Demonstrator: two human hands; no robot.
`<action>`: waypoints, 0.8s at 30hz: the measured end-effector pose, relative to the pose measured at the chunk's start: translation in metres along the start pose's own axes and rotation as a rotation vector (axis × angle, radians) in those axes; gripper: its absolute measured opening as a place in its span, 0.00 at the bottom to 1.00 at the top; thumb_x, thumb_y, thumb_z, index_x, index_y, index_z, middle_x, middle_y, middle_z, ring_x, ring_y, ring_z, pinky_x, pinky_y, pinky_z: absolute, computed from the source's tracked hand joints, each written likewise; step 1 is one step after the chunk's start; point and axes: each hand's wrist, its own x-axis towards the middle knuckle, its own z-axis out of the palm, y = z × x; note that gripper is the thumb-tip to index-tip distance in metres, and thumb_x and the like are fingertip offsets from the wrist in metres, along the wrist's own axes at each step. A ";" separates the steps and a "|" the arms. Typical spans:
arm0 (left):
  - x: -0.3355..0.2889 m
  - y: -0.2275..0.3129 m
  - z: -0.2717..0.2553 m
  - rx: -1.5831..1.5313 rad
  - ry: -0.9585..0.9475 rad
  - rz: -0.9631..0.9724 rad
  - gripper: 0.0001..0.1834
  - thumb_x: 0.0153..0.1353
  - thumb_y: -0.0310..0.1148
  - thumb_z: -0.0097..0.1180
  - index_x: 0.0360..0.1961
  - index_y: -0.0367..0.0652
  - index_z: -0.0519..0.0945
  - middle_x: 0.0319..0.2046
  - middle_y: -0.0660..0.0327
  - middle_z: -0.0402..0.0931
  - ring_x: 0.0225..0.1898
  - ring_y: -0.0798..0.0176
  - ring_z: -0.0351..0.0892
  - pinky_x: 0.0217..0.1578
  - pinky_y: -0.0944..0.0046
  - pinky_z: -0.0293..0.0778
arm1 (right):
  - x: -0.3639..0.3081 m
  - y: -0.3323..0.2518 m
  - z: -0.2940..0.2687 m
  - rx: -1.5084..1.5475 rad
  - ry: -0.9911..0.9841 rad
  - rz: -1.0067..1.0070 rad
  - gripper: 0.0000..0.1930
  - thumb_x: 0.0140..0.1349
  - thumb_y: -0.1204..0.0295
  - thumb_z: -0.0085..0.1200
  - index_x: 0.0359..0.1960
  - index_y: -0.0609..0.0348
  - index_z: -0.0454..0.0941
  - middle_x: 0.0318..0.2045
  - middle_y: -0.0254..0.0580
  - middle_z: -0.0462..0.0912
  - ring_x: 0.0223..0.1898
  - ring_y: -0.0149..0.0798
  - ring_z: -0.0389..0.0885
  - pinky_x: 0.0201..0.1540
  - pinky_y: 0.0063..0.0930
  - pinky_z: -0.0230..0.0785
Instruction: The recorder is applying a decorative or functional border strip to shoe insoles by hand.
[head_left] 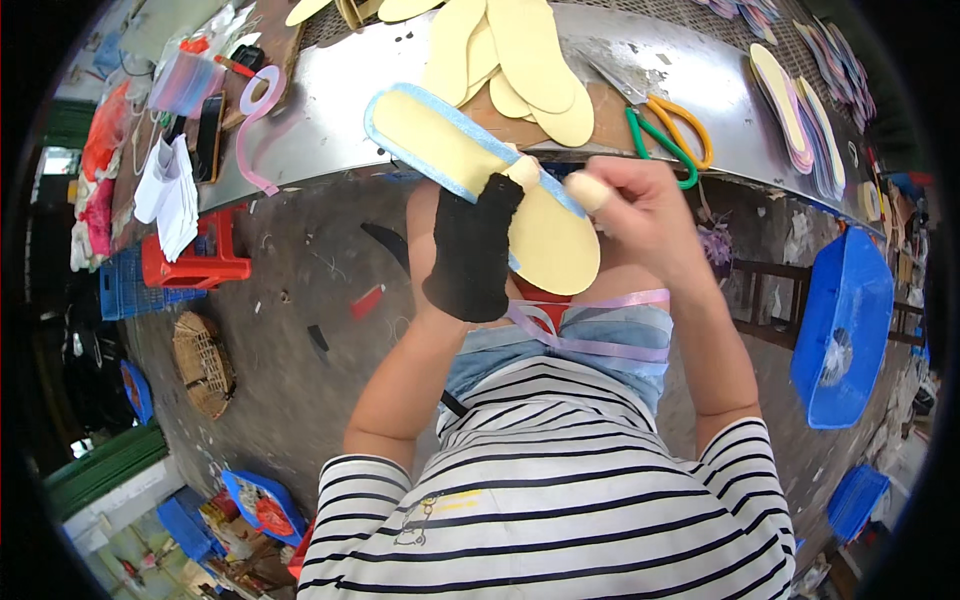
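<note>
My left hand (470, 245), in a black fingerless glove with a pale cover on the thumb, grips a pale yellow insole (555, 245) above my lap. Light blue edging tape (455, 125) runs round one end of the insole and along part of its sides; the other end shows bare yellow. Just beside the insole's right edge is my right hand (640, 205), its fingers curled in and a pale cover on the thumb. Whatever those fingers pinch is hidden. A lilac ribbon (610, 350) lies across my thighs.
On the metal bench (330, 110) lie several yellow insoles (525, 50), scissors (675, 130) with green and orange handles, and a pink tape roll (262, 92). Stacked insoles (785, 105) stand at right. A blue tub (850, 330) is right, a red stool (195, 260) left.
</note>
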 end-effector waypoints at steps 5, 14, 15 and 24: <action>0.003 0.006 -0.003 0.013 -0.069 0.001 0.12 0.57 0.32 0.58 0.40 0.40 0.74 0.32 0.67 0.74 0.34 0.74 0.72 0.33 0.71 0.69 | -0.005 -0.003 0.012 -0.236 -0.012 -0.077 0.12 0.58 0.70 0.54 0.22 0.66 0.69 0.16 0.30 0.67 0.20 0.21 0.62 0.22 0.20 0.56; 0.003 0.005 0.007 0.219 -0.053 -0.003 0.12 0.58 0.35 0.57 0.38 0.38 0.76 0.29 0.63 0.77 0.30 0.72 0.75 0.30 0.68 0.71 | -0.010 -0.003 0.003 -0.218 -0.012 0.024 0.07 0.55 0.74 0.56 0.26 0.60 0.69 0.21 0.24 0.68 0.24 0.18 0.64 0.26 0.14 0.58; 0.004 -0.001 0.001 0.320 -0.193 0.029 0.13 0.57 0.36 0.57 0.38 0.37 0.76 0.29 0.62 0.77 0.29 0.71 0.75 0.30 0.67 0.71 | -0.007 0.000 -0.002 -0.044 -0.002 0.014 0.07 0.55 0.73 0.56 0.28 0.59 0.69 0.22 0.24 0.68 0.25 0.19 0.64 0.27 0.15 0.57; 0.012 -0.006 -0.005 0.736 -0.371 0.781 0.14 0.55 0.34 0.57 0.38 0.35 0.78 0.23 0.54 0.77 0.25 0.60 0.76 0.30 0.65 0.71 | 0.035 -0.027 -0.015 -0.257 -0.012 -0.188 0.11 0.58 0.70 0.53 0.22 0.63 0.69 0.17 0.25 0.65 0.22 0.19 0.60 0.23 0.18 0.53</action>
